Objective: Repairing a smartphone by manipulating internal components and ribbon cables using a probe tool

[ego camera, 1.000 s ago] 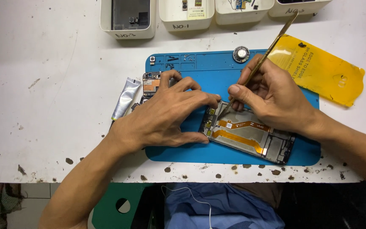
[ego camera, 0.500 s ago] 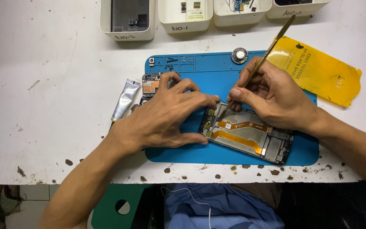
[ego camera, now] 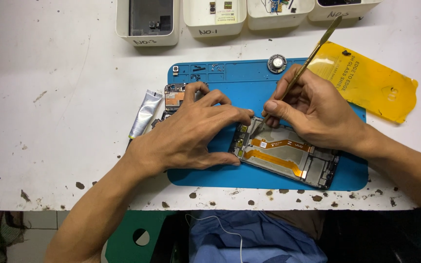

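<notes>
You sit at a white, paint-chipped desk [ego camera: 49, 122] with a blue work mat [ego camera: 249, 80] near its front edge. On the mat's front right part lies an opened phone frame [ego camera: 288, 156], orange ribbon cables showing inside. Your left hand [ego camera: 186, 134] lies flat over the frame's left end, fingers spread, pinning it and gripping nothing. Your right hand [ego camera: 313, 114] pinches a slim brass pry tool [ego camera: 313, 56] like a pen, its tip down at the frame's upper left corner. Keep the tip shallow and the frame pinned so the cables stay unharmed. A yellow film sheet [ego camera: 376, 83] lies toward the desk's right edge, white parts bins [ego camera: 147, 24] line the back edge, and a circuit board [ego camera: 174, 97], a small grey tube [ego camera: 144, 113] and a round speaker part [ego camera: 277, 63] sit nearby. Green flooring shows beneath the desk.
</notes>
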